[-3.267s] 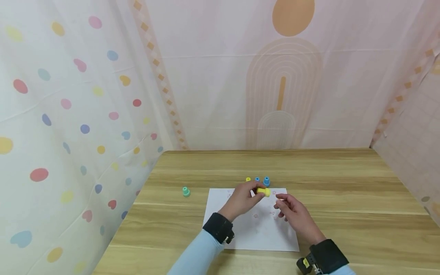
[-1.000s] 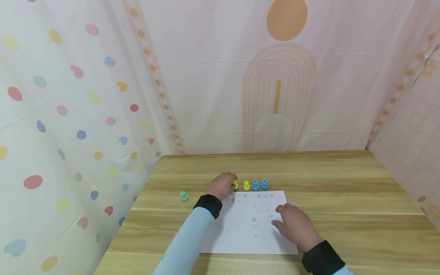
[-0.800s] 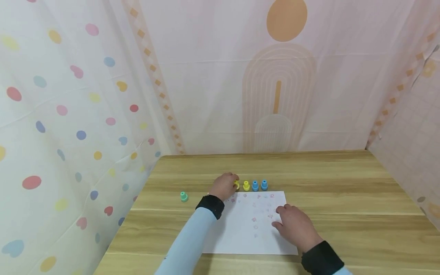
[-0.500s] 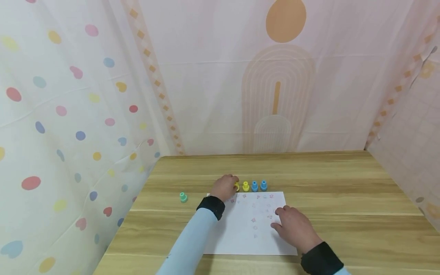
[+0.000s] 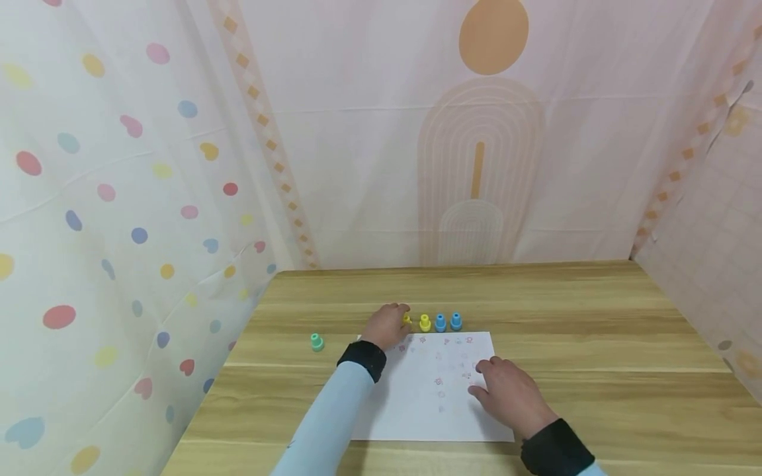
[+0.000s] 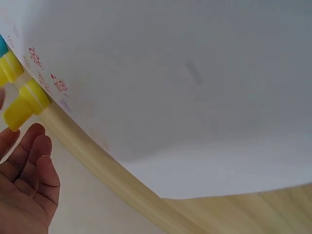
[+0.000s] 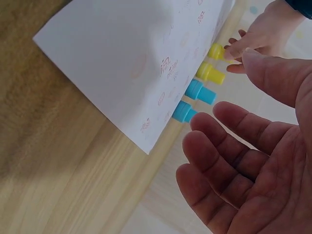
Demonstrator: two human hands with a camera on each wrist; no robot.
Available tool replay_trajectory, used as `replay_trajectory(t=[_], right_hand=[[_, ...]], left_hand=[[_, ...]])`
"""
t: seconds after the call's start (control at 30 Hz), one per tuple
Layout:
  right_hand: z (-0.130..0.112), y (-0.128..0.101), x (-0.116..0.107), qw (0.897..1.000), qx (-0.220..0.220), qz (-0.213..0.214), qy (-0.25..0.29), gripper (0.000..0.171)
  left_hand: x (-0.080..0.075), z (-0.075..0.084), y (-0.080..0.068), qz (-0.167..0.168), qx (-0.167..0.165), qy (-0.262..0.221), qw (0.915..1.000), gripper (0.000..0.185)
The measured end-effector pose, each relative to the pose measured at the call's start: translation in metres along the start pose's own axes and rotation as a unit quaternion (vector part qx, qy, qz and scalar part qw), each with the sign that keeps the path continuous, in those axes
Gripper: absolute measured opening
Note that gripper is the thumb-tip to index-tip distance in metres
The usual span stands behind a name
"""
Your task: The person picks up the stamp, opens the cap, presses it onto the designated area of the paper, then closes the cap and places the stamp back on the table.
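My left hand point(image 5: 383, 326) is at the left end of a row of small toy stamps, beyond the paper's far edge. In the left wrist view its loosely bent fingers are spread around a yellow stamp point(image 6: 32, 99), fingertips right by the handle without pinching it. A second yellow stamp point(image 5: 425, 323) and two blue stamps, one point(image 5: 440, 322) beside the other point(image 5: 456, 321), stand to the right. My right hand point(image 5: 510, 391) hovers at the white paper's point(image 5: 417, 416) right side, fingers relaxed and holding nothing, as the right wrist view confirms.
A green stamp point(image 5: 317, 342) stands apart on the wooden table point(image 5: 595, 344), left of the paper. Small red and faint purple prints dot the sheet's upper and right parts. Patterned curtains point(image 5: 357, 165) hang behind the table and at its sides.
Earlier my left hand held a yellow stamp above the paper; it carried this left to the row's end and has just loosened from it. My right hand has shifted slightly nearer me.
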State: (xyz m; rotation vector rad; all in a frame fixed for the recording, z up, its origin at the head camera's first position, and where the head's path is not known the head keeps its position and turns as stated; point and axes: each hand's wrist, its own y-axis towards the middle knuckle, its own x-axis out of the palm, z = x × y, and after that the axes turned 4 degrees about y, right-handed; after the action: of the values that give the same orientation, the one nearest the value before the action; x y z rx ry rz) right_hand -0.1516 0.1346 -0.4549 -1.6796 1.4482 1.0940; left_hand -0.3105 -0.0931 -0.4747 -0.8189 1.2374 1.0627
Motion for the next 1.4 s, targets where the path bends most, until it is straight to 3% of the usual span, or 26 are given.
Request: replay_trajectory(t=[0.4,0.6,1.1,1.4], right_hand=[[0.000,0.000,0.001,1.000,-0.004,0.006,-0.008,0.035],[0.000,0.001,0.001,1.000,-0.001,0.004,-0.013,0.034],[0.000,0.003,0.001,1.000,-0.002,-0.010,-0.009,0.034],[0.000,0.004,0.002,1.000,0.005,-0.022,-0.010,0.034]], left_hand=[[-0.010,-0.014,-0.009,0.024,0.003,0.013,0.9996,0.052],[-0.014,-0.025,-0.012,0.052,0.001,0.011,0.9986,0.047],[-0.027,-0.064,-0.029,0.094,-0.045,0.104,0.9891,0.026],[-0.037,-0.088,-0.043,0.094,-0.074,0.145,0.9821,0.020]])
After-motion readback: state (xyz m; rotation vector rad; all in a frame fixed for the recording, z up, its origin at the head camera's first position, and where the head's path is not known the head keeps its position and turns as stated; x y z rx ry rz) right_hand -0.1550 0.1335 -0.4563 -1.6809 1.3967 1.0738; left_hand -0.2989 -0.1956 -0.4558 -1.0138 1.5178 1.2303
